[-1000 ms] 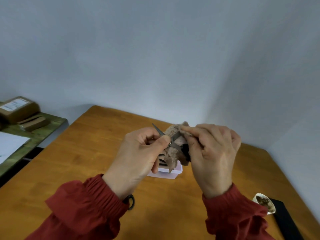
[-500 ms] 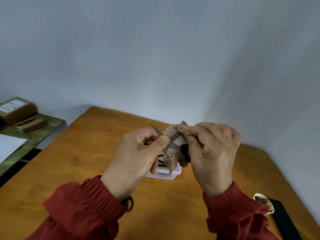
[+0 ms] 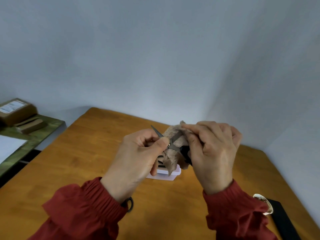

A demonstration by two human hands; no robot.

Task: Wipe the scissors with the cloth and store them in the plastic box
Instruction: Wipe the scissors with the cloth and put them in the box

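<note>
A pale grey wall (image 3: 155, 58) fills the upper half of the view, and below it an orange-brown wooden desk (image 3: 83, 156) runs from the corner towards the camera. To the left stands a lower green side desk (image 3: 39, 135) carrying a cardboard parcel (image 3: 15, 110) with a white label, a flatter brown packet (image 3: 32, 125) beside it, and a white sheet (image 3: 8, 146) nearer the camera. Two red sleeves (image 3: 83, 210) reach in from the bottom edge. Both hands are raised above the middle of the desk. The right hand (image 3: 214, 151) pinches a fluffy tan cloth (image 3: 171, 160) between its outstretched forefinger and thumb, folding it over one blade. The left hand (image 3: 136, 156) grasps the scissors (image 3: 171, 144), its thumb pressed on them close to the pivot. The blades stand open in a cross, one bare tip pointing up and left, the other wrapped in the cloth, and the black handle sits against the right thumb. Directly under the hands, resting on the desk, is the small plastic box (image 3: 161, 176), open-topped with some dark items inside; the cloth's lower end hangs down in front of it. At the lower right edge lies a flat black object (image 3: 284, 220) with a small round speckled cup (image 3: 265, 203) beside it. A black hair band (image 3: 129, 204) circles the left wrist.
</note>
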